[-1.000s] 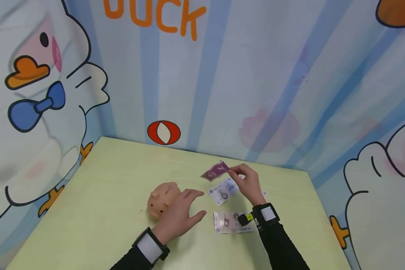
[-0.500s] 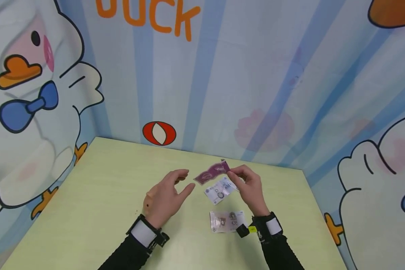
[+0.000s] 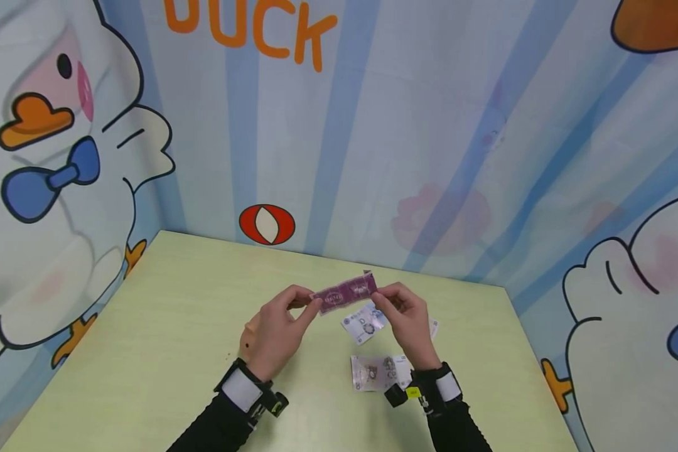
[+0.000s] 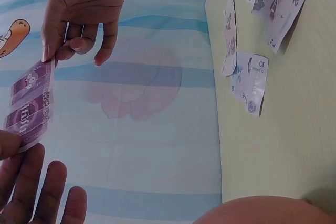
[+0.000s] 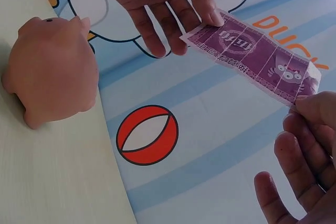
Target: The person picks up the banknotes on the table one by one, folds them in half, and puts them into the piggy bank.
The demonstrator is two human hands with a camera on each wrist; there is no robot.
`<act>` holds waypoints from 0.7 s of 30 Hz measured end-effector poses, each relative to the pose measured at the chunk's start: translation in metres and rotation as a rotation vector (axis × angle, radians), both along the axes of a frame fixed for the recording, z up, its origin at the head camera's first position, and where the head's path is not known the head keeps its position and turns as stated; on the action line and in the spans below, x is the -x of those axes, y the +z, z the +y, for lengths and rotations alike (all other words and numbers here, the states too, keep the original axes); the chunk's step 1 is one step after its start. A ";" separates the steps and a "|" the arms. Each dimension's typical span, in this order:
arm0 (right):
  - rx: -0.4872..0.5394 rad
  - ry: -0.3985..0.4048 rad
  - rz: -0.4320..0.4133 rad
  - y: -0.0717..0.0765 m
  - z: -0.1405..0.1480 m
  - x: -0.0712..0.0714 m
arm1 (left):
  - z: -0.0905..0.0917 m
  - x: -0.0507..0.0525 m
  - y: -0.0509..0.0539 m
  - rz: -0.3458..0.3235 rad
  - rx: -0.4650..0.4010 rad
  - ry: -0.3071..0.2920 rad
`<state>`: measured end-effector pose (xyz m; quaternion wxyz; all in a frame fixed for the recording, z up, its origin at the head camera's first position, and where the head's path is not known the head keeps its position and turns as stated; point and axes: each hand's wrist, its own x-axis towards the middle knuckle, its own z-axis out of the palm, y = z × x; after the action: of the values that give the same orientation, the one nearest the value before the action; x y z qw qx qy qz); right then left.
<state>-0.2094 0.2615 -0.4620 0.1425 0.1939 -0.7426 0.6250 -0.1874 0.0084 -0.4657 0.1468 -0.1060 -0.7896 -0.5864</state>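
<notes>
A purple play banknote (image 3: pixel 347 294) with a cartoon face is stretched above the table. My left hand (image 3: pixel 279 326) pinches one end of it between thumb and fingers. The other end is pinched by my right hand (image 3: pixel 408 323). In the right wrist view the printed side and its crease lines (image 5: pixel 252 59) show clearly. Behind my left hand, the pink piggy bank (image 5: pixel 52 72) stands on the table, mostly hidden in the head view. Below and beyond the right hand lie pale banknotes, one bluish (image 3: pixel 364 323) and one pinkish (image 3: pixel 373 373).
The pale yellow table (image 3: pixel 175 351) ends at a striped cloth backdrop (image 3: pixel 350 157) with duck drawings. A corner of another note (image 3: pixel 433 328) shows past the right wrist. In the left wrist view, notes (image 4: pixel 252 85) lie near the table's back edge.
My left hand has moved from over the piggy bank up to the purple banknote and now pinches its free end. The note, folded shorter at first, is drawn out straight. The right hand keeps its grip.
</notes>
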 end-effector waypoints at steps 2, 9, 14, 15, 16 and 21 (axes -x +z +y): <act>-0.005 0.005 -0.013 -0.002 0.000 0.000 | 0.000 0.000 0.001 0.015 0.000 0.013; -0.086 0.053 -0.033 -0.005 0.001 0.000 | -0.007 0.002 0.011 0.046 0.096 -0.023; -0.175 0.117 -0.030 -0.003 0.000 0.004 | -0.016 0.002 0.023 0.046 0.189 -0.089; -0.180 0.123 -0.036 -0.002 0.000 0.006 | -0.018 0.003 0.025 0.063 0.204 -0.105; -0.182 0.123 -0.048 -0.002 0.000 0.008 | -0.020 0.004 0.027 0.077 0.217 -0.123; -0.146 0.142 -0.101 -0.002 -0.003 0.021 | -0.030 0.008 0.036 0.094 0.282 -0.207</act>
<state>-0.2307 0.2584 -0.4639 0.0458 0.2243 -0.7766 0.5869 -0.1953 -0.0216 -0.4301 0.1058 -0.2335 -0.8410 -0.4764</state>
